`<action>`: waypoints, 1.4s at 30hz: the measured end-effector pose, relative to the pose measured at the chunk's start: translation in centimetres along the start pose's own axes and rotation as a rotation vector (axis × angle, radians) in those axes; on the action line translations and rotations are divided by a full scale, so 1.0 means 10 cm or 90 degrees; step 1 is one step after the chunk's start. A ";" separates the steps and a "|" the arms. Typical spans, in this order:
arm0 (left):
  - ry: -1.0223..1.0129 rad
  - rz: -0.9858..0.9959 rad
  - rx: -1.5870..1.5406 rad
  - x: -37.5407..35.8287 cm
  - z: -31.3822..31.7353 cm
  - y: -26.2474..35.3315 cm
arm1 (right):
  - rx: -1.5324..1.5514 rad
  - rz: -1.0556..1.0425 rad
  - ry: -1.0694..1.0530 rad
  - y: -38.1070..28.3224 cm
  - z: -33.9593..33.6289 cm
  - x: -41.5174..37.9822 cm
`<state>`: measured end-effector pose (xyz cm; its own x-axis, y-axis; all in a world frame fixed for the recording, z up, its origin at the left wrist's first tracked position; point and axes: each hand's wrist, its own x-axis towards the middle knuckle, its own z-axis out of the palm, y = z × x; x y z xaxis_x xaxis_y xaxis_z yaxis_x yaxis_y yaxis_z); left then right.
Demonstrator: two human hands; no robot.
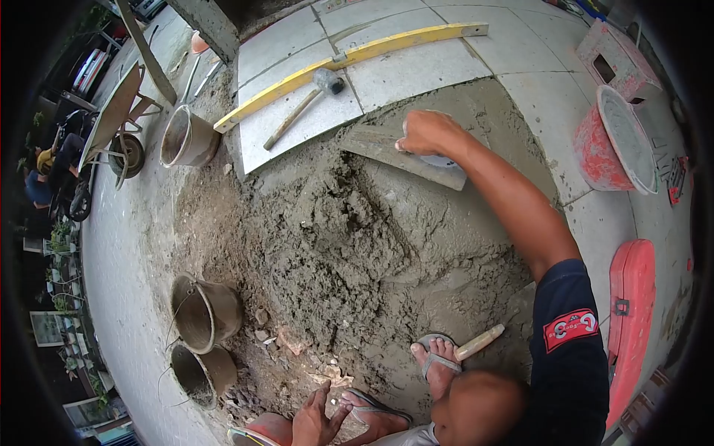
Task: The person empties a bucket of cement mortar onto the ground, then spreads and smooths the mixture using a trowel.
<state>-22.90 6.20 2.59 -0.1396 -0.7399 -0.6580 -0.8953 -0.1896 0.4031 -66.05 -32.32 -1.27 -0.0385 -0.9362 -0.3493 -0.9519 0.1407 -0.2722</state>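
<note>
My right hand (431,135) is closed around the handle of a long, flat plastering float (405,160), which lies on the wet grey mortar (327,260) near the tiles' edge. The mortar is smooth around the float and heaped and rough to its left. Low in the view, my left hand (316,420) has its fingers apart and holds nothing, beside my sandalled foot (379,412). A wooden handle (480,342) sticks out by my other foot; what it belongs to is hidden.
A rubber mallet (303,111) and a yellow level (297,80) lie on the pale tiles (416,63). Buckets (208,316) stand to the left, a red bucket (595,149) and red case (631,320) to the right. A wheelbarrow (111,123) is at far left.
</note>
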 end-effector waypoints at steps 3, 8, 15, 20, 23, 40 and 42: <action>0.003 -0.002 0.016 -0.05 0.07 -0.05 | -0.072 -0.006 -0.042 -0.15 -0.23 0.20; -0.020 -0.038 0.002 -0.08 0.17 -0.03 | -0.196 -0.001 -0.066 -0.25 -0.43 0.55; -0.003 -0.044 -0.035 0.07 0.07 0.06 | -0.261 0.039 -0.046 0.21 -0.81 0.92; -0.004 -0.036 -0.023 0.20 0.10 0.04 | -0.282 0.069 -0.042 0.74 -1.08 0.85; -0.036 -0.054 -0.034 0.27 0.13 -0.01 | -0.295 0.123 -0.020 1.11 -1.24 0.76; -0.065 -0.049 -0.039 0.49 0.21 -0.19 | -0.236 0.297 -0.054 2.53 -1.71 0.43; -0.096 -0.066 -0.035 0.55 0.18 -0.12 | -0.186 0.346 -0.064 2.53 -1.65 0.35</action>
<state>-23.36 3.51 -2.71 -0.1129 -0.6107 -0.7838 -0.8842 -0.2982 0.3597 -95.30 -37.37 5.36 -0.5251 -0.7188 -0.4558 -0.8489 0.4809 0.2195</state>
